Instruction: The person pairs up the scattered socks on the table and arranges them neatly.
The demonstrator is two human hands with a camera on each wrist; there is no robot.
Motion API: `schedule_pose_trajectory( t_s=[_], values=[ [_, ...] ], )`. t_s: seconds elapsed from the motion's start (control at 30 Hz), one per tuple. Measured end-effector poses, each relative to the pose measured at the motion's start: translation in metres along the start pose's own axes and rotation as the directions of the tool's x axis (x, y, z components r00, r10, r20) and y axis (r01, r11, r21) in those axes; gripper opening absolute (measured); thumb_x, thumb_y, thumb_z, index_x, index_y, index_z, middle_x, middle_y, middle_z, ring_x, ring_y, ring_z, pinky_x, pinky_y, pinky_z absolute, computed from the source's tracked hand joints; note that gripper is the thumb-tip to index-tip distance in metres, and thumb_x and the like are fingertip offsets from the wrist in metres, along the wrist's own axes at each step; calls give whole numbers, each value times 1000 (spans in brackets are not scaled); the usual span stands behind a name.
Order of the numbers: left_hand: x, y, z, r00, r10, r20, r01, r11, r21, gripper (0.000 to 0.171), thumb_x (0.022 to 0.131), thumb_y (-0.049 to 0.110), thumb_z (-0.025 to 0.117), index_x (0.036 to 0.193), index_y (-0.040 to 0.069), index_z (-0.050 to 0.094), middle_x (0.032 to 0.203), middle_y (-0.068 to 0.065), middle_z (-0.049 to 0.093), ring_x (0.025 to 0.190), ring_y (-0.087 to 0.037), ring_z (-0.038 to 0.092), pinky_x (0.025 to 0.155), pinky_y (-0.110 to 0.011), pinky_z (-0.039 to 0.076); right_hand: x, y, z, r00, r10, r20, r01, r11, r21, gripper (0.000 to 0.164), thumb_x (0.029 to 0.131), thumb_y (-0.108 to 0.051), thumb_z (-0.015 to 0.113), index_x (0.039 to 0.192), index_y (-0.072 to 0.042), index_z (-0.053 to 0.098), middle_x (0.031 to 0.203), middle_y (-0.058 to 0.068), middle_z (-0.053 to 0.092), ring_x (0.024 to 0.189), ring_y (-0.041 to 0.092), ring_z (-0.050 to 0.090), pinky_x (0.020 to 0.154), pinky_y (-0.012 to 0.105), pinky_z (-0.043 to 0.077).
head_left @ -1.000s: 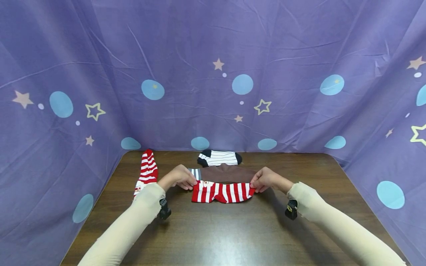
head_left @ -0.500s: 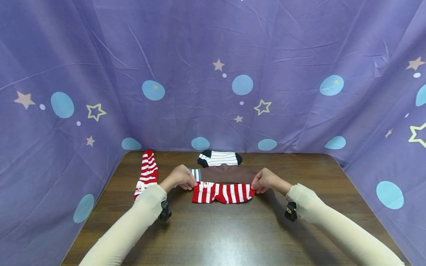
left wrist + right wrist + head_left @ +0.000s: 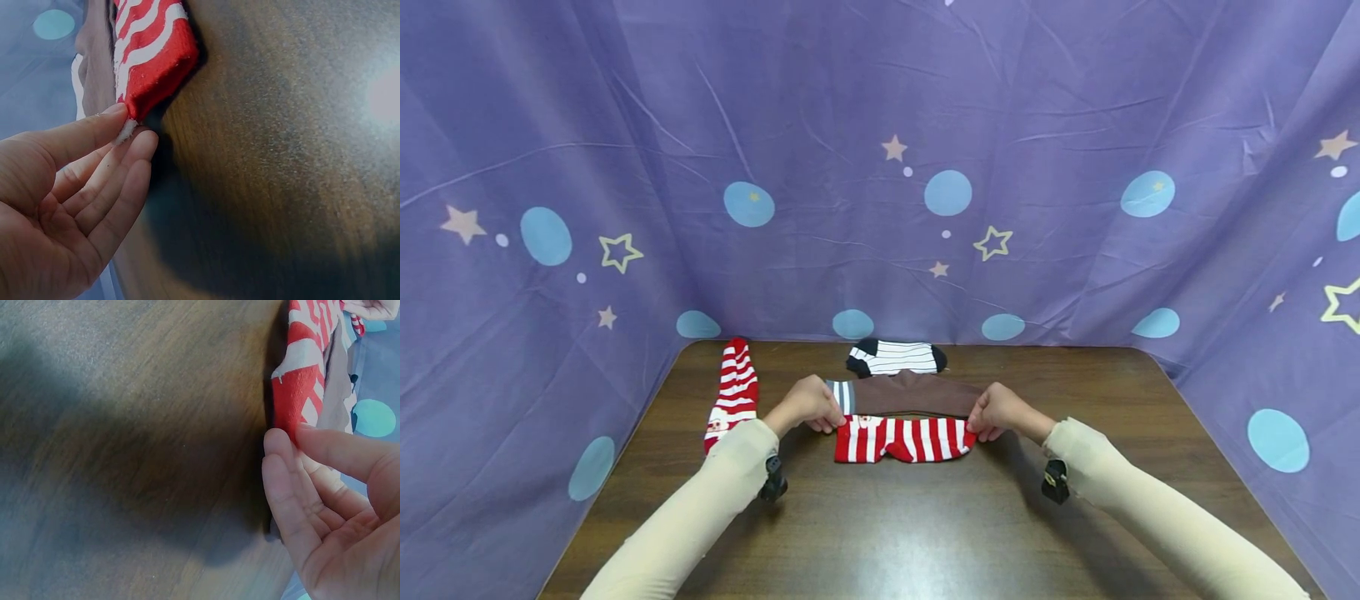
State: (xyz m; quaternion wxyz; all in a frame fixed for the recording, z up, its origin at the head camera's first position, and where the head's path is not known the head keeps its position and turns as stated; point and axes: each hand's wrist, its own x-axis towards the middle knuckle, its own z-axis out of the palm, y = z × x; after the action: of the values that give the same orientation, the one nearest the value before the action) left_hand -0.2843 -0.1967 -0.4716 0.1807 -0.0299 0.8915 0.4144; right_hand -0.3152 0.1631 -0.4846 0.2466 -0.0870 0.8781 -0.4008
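A red-and-white striped sock (image 3: 904, 439) stretches sideways between my two hands, in front of a brown sock (image 3: 917, 393). My left hand (image 3: 808, 404) pinches its upper left corner, the cuff end near a small face pattern. In the left wrist view, thumb and fingertips meet on a bit of white fuzz at the red corner (image 3: 161, 78). At the toe end my right hand (image 3: 1002, 411) pinches the upper right corner. The right wrist view shows thumb and fingers holding the red tip (image 3: 294, 403) close over the table.
A matching striped sock (image 3: 735, 385) lies at the table's left, partly behind my left sleeve. White socks (image 3: 901, 357) with black lines and dark ends lie at the back edge, behind the brown sock. A purple curtain (image 3: 880, 167) surrounds the wooden table (image 3: 925, 525).
The striped sock and both hands have shifted slightly toward me, leaving a bit more of the brown sock visible. Both hands keep their pinch on it.
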Motion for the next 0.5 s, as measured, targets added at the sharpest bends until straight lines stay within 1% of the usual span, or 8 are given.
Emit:
schedule_pose_trajectory(
  t_s=[0.27, 0.5],
  values=[
    [-2, -1, 2, 1000, 4, -20, -4, 1000, 4, 8, 77, 1, 83, 82, -2, 77, 71, -12, 75, 58, -18, 72, 55, -29, 61, -1, -1, 3, 1000, -1, -30, 0, 1000, -23, 7, 83, 2, 77, 78, 5, 73, 66, 10, 72, 56, 15, 68, 57, 34, 62],
    [-3, 0, 1, 1000, 10, -17, -9, 999, 40, 7, 80, 3, 82, 83, -1, 78, 74, -13, 76, 59, -18, 73, 56, -29, 61, -2, -2, 2, 1000, 8, -28, -8, 1000, -25, 9, 83, 1, 78, 77, 5, 73, 65, 8, 71, 56, 15, 67, 58, 35, 62]
  ],
)
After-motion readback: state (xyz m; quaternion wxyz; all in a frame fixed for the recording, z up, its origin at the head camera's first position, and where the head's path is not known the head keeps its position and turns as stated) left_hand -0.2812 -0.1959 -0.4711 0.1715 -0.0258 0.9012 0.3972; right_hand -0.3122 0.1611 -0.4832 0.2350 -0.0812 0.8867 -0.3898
